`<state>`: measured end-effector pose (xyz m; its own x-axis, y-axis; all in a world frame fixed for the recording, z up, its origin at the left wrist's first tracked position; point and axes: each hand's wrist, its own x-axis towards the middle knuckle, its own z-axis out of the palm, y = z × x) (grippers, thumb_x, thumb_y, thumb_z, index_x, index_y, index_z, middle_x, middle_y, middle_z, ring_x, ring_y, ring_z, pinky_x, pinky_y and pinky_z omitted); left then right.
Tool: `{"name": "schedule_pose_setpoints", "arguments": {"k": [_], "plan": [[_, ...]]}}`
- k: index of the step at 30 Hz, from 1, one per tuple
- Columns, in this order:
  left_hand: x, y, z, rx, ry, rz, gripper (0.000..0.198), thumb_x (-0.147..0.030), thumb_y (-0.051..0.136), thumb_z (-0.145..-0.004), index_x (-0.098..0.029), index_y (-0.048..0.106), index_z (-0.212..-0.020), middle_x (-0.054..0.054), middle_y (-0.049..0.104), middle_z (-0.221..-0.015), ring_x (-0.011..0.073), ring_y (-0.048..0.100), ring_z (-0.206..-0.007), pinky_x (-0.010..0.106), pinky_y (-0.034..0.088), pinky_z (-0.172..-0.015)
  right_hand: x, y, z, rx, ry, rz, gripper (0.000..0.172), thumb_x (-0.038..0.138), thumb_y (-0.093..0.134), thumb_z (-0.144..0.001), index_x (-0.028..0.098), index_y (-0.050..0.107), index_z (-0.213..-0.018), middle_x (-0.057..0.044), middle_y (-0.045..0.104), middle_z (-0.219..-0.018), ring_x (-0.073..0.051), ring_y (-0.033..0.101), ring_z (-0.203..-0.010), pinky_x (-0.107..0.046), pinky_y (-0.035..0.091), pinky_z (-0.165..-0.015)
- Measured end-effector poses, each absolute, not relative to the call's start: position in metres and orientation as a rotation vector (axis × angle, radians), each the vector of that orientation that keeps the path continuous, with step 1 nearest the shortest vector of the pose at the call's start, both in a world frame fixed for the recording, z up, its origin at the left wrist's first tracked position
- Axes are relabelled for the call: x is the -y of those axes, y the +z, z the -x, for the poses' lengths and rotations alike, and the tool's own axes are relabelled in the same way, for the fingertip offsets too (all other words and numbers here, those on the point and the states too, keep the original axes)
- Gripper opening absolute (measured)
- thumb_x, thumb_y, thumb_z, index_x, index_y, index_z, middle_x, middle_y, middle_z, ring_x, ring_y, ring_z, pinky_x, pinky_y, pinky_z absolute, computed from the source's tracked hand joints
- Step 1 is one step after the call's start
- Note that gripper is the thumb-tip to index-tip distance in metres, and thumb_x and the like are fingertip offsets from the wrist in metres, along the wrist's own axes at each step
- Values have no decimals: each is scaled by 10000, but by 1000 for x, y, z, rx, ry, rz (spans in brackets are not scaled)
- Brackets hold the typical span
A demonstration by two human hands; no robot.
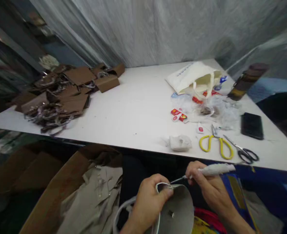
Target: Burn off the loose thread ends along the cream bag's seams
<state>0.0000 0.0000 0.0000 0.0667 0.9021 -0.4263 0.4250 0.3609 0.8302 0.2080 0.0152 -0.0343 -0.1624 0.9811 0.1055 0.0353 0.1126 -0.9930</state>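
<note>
My left hand (149, 201) is closed on the rim of a grey rounded piece (176, 209) with a white edge cord, held low in front of the table. My right hand (208, 187) pinches a slim tool wrapped in white (215, 169); its thin metal tip touches the cord at the piece's top edge, right by my left thumb. Both hands work below the white table's front edge (138, 148).
On the table lie yellow-handled scissors (216, 145), black scissors (247, 153), a black phone (252, 125), a white tote bag (194, 78), small red packets (179, 115), crumpled plastic and a white wad (180, 143). Brown card pieces (67, 94) pile at left. An open carton of cloth (89, 195) stands below.
</note>
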Motion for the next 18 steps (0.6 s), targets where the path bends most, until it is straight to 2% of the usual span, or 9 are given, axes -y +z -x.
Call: {"name": "schedule_pose_setpoints", "arguments": {"k": [18], "plan": [[8,-1,-1,-1508,620,-1203,53,-211,703,-733,-181,740,-756,3,680,-710,179,577,-693,278,408,-658,-9,-19,-208,1664,1234,1163,397,446,463,-1084,201,593,-800,10,539,-748,-152,530,-700,-269,395,-639]]}}
